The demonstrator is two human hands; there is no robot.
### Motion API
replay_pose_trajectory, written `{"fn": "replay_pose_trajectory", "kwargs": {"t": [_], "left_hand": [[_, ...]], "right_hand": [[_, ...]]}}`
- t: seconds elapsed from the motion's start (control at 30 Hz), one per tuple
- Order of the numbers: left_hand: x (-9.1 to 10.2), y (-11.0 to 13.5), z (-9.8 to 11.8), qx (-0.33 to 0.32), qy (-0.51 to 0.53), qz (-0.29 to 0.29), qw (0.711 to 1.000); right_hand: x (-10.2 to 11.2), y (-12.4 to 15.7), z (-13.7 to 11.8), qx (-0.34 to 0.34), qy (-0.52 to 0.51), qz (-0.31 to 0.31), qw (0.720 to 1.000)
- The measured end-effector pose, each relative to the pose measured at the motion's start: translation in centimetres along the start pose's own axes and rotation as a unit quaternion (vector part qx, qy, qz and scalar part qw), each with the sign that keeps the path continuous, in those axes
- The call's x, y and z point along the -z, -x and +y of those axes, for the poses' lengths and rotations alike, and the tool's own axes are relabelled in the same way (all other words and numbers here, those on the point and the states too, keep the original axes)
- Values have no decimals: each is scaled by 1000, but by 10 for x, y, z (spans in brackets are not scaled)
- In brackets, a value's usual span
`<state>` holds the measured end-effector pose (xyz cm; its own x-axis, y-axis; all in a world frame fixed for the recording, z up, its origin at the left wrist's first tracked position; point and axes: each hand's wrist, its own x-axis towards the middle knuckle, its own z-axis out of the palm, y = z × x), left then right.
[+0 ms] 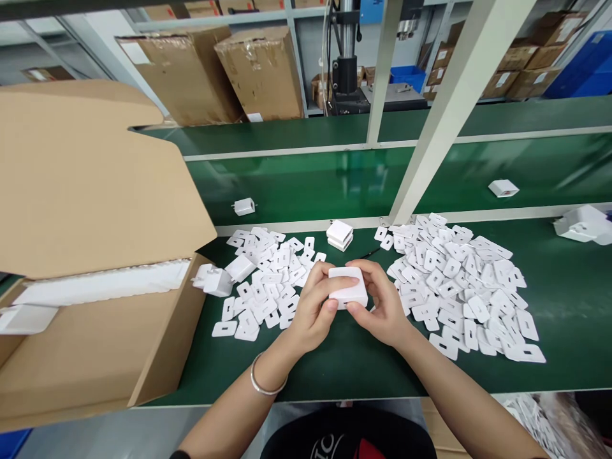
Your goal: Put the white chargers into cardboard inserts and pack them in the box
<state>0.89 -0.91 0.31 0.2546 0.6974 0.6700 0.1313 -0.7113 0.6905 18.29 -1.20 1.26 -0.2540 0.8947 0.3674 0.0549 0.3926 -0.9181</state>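
Between my two hands is a white square charger housing (348,290), held above the green bench. My left hand (313,309) grips its left side, with the index finger lying across the top face. My right hand (382,306) holds the right side, thumb at the near edge and fingers behind. A small dark slot shows on the housing's near side. To the left lies a pile of flat white slotted plates (272,280), and to the right a larger pile of similar plates (459,287). Just beyond my hands sit stacked white pieces (340,234).
An open cardboard box (162,344) stands at the left, with white pieces inside. A white plug adapter (213,280) lies beside it. Several white housings rest farther off, one on the moving-belt-like green strip (306,185). A slanted white post (444,121) rises behind the right pile.
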Motion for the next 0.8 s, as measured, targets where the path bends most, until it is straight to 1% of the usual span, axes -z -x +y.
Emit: {"fn": "replay_pose_trajectory", "kwargs": {"t": [0.17, 0.27, 0.33, 0.4, 0.47, 0.53, 0.6, 0.67, 0.8], "left_hand": [[-2, -1, 3, -27, -23, 28, 999], [-3, 0, 3, -4, -15, 41, 999], [-4, 1, 1, 36, -1, 41, 999], [-5, 2, -1, 87, 24, 28, 996], [-5, 3, -3, 125, 51, 7, 991], [-4, 3, -5, 139, 56, -25, 988], [-3, 1, -8, 140, 41, -52, 988], [-1, 0, -10, 139, 28, -63, 988], [0, -1, -13, 124, 35, -40, 991]], "right_hand": [[-1, 3, 1, 7, -6, -10, 1000], [-3, 3, 2, -18, -9, -7, 1000], [-4, 3, 3, -37, -16, 0, 999], [-6, 2, 5, -51, -28, 18, 998], [-7, 0, 7, -63, -40, 41, 996], [-6, -2, 9, -74, -44, 60, 994], [-4, -3, 9, -80, -40, 72, 993], [-2, -4, 9, -83, -35, 66, 994], [2, -4, 7, -84, -22, 11, 996]]}}
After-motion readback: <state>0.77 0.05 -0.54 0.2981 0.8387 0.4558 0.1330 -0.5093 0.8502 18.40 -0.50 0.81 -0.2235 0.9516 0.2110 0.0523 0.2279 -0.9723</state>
